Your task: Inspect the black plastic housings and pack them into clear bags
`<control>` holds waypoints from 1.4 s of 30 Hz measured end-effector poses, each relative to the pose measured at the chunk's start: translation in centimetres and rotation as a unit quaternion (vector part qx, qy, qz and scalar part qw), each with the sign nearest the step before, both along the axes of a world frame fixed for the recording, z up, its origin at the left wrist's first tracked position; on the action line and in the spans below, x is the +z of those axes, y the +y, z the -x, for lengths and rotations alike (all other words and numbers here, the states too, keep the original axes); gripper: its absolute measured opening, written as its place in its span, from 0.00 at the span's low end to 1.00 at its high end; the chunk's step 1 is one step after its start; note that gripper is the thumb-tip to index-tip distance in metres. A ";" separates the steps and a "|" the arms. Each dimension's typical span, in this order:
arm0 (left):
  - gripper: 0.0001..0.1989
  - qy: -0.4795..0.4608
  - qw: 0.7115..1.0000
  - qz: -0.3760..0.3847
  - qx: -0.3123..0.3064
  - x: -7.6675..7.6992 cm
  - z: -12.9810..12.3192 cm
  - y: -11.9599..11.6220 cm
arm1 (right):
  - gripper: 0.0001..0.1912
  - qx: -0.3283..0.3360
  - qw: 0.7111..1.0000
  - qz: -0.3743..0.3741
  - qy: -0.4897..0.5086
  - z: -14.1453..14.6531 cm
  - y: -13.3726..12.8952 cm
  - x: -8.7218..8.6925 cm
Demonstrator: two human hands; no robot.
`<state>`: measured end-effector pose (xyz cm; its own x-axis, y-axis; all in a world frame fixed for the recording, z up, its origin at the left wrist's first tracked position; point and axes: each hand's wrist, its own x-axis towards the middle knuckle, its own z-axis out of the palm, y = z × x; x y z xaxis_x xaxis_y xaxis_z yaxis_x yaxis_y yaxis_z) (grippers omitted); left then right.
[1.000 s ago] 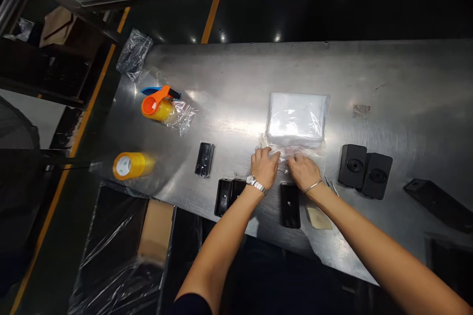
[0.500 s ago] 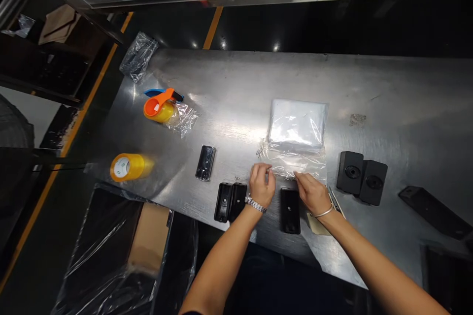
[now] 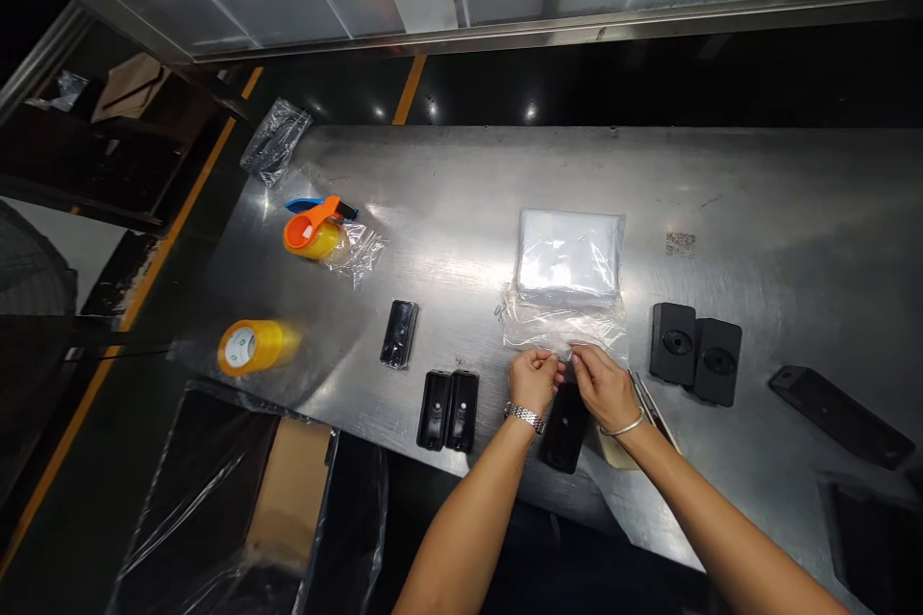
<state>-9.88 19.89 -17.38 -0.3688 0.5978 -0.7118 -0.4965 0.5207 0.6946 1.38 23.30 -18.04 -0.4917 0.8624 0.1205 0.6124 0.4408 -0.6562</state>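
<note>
My left hand (image 3: 534, 384), with a metal watch on the wrist, is closed in a pinch at the near edge of a clear plastic bag (image 3: 562, 322). Close beside it, my right hand (image 3: 603, 389) also pinches that edge, thumb and fingers together. Behind the loose film lies a stack of clear plastic bags (image 3: 569, 255). Below the hands, partly covered by them, is a black plastic housing (image 3: 564, 432). Two more open black housings (image 3: 447, 411) stand side by side to the left, and a bag-wrapped black piece (image 3: 399, 333) lies farther left.
Two black blocks with round recesses (image 3: 693, 354) and a long black part (image 3: 840, 415) lie to the right. At left are a roll of yellow tape (image 3: 249, 348) and an orange tape dispenser (image 3: 311, 229). A plastic-lined carton (image 3: 288, 490) stands below the table's front edge.
My left hand has moved right and now meets my right hand at the bag's near edge. The view has shifted slightly.
</note>
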 end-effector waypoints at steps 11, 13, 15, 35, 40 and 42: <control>0.08 -0.051 0.988 0.003 0.148 0.4 -2.5 4.3 | 0.09 -0.150 0.984 0.004 0.096 -1.4 -2.7 2.8; 0.03 -0.078 0.984 -0.012 0.161 0.9 -2.9 4.3 | 0.09 -0.173 0.978 0.033 0.112 -2.0 -3.2 3.0; 0.07 -0.096 0.980 -0.021 0.172 1.4 -3.0 3.5 | 0.10 -0.193 0.970 0.078 0.124 -2.5 -3.6 3.0; 0.16 -0.047 0.974 -0.157 -0.156 4.3 0.0 -4.2 | 0.20 -0.068 0.829 0.485 0.271 -3.4 -2.5 8.0; 0.15 -0.009 0.963 -0.167 -0.210 4.9 0.8 -4.8 | 0.21 -0.094 0.848 0.458 0.249 -3.8 -2.6 7.9; 0.16 -0.005 0.961 -0.163 -0.226 5.1 0.9 -4.9 | 0.17 -0.096 0.854 0.453 0.235 -3.8 -2.5 8.0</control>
<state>-10.83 15.03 -12.28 -0.0147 0.8866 -0.4623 -0.2781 0.4405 0.8536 5.23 20.77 -10.05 -0.4123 0.7652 -0.4944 0.1912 -0.4579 -0.8682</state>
